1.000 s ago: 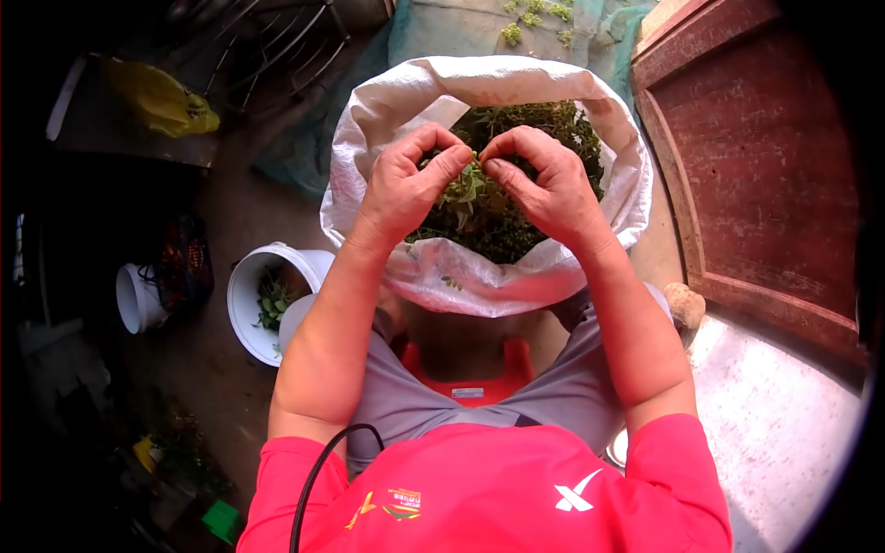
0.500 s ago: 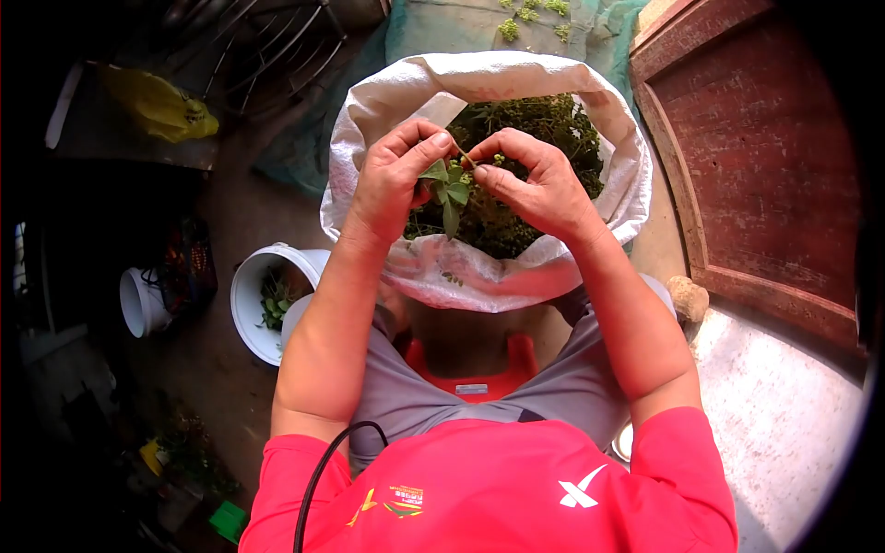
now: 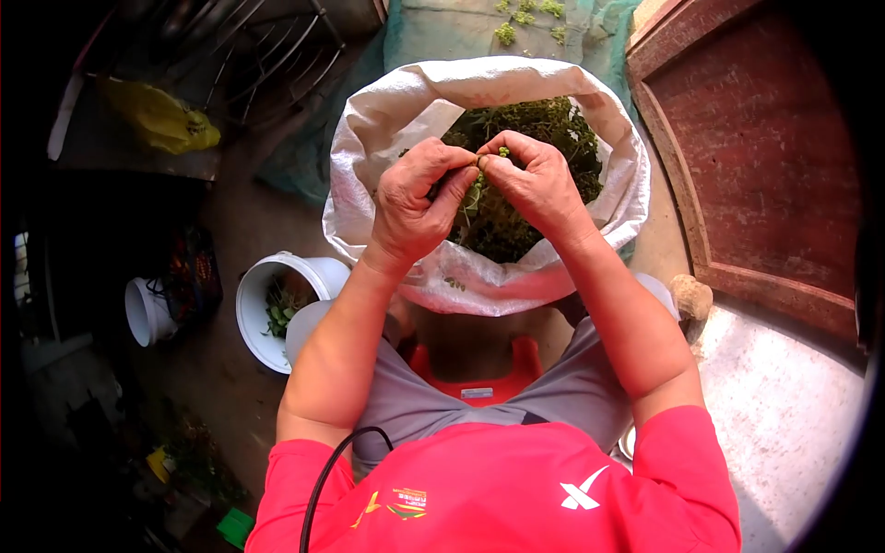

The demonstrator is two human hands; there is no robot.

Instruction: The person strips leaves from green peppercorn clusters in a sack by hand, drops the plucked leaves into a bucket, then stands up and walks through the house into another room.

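Note:
My left hand (image 3: 419, 203) and my right hand (image 3: 539, 184) meet fingertip to fingertip above the mouth of a white woven sack (image 3: 359, 217). Both are closed in a pinch on a thin sprig with small green berries (image 3: 477, 187), partly hidden by the fingers. A little knob of berries (image 3: 503, 151) shows by my right index finger. Inside the sack, below the hands, lies a heap of dark green berry clusters (image 3: 525, 217).
A white bucket (image 3: 245, 323) with leafy cuttings (image 3: 284, 309) stands left of my knee. Farther left is a smaller white bucket (image 3: 140, 311). Several berry clusters (image 3: 505, 34) lie on green netting (image 3: 442, 32) beyond the sack. A reddish wooden panel (image 3: 756, 147) borders the right.
My left hand has shifted right and down, bringing the fingertips together. The sprig's broad leaves, visible before beside the left hand, are now mostly out of sight.

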